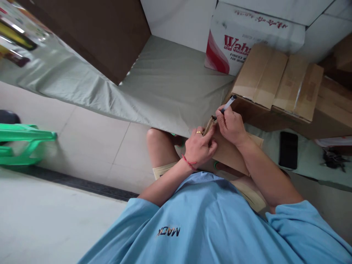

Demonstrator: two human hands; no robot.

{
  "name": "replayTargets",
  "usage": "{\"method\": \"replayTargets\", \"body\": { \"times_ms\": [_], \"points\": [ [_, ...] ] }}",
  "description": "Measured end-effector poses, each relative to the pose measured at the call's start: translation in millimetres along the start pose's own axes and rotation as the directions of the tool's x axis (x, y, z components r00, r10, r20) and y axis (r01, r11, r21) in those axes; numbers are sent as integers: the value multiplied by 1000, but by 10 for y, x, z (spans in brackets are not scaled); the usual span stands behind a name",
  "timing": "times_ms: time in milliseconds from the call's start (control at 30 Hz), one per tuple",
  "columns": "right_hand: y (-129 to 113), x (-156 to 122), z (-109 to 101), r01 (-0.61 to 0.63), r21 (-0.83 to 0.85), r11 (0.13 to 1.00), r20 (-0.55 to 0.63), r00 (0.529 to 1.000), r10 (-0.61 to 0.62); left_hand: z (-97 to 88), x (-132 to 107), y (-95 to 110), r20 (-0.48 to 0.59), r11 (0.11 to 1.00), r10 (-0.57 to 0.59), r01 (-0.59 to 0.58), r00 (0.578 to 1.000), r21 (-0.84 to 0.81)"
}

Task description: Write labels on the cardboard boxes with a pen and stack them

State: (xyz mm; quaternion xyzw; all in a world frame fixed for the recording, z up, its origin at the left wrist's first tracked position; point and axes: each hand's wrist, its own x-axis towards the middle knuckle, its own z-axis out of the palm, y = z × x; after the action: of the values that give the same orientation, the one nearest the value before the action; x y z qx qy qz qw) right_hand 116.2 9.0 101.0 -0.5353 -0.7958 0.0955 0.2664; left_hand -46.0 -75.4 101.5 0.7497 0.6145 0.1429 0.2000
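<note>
My left hand (pixel 198 147) is closed on a piece of brown cardboard (pixel 231 153) that lies over my lap. One edge of the cardboard stands up as a narrow folded strip between the fingers. In my right hand (pixel 231 125) is a pen (pixel 228 104) with a pale barrel and dark ends, gripped between thumb and fingers. Its lower end points at the top end of the folded strip; whether it touches cannot be made out. My right forearm passes over part of the cardboard and hides it.
Taped cardboard boxes (pixel 275 79) and a white printed carton (pixel 225 47) stand on the cloth-covered surface (pixel 170 88) ahead. A black phone (pixel 288 150) and keys (pixel 334 159) lie at right. A large brown panel (pixel 90 33) rises at left, above a green plastic stool (pixel 24 134).
</note>
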Motion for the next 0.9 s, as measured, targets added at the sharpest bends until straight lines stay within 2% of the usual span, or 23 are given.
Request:
{"method": "replayTargets", "body": {
  "times_ms": [333, 900],
  "points": [
    [6, 6, -29, 17, 25, 1000, -82, 997, -15, 32, -8, -9, -26, 1000, -4, 4, 1000, -10],
    [19, -12, -40, -69, 78, 995, -159, 984, 81, 62, -11, -24, -42, 1000, -3, 2, 999, -24]
  ]
}}
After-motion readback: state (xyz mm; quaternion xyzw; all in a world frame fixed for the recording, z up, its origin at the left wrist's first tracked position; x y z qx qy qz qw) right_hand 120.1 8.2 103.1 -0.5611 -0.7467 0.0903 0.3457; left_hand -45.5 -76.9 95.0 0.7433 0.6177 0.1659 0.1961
